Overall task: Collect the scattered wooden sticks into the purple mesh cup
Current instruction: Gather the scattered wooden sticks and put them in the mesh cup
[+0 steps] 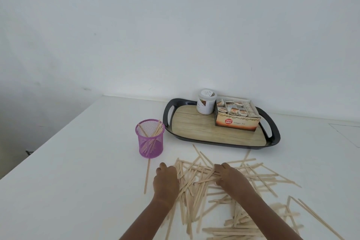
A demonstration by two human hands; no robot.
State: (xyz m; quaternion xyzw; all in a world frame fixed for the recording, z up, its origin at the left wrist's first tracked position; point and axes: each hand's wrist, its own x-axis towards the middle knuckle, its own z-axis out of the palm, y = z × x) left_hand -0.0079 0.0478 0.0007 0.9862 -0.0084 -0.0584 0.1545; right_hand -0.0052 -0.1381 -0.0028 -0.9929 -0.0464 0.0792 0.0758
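- Wooden sticks [194,171] lie in a loose heap on the white surface [87,161], spreading towards 4 o'clock; one stray stick [147,177] lies apart at the heap's 9 o'clock.
- Left hand [166,178] sits at the heap's 9 o'clock edge, fingers curled against the sticks; I cannot tell if it holds any.
- Right hand [230,175] rests on the heap, fingers and thumb pinching several sticks.
- Purple mesh cup [150,138] stands upright at 11 o'clock from the left hand, with a few sticks inside.
- Tray [194,128] at the cup's 3 o'clock carries a tea box [236,122] and a white jar [206,103].
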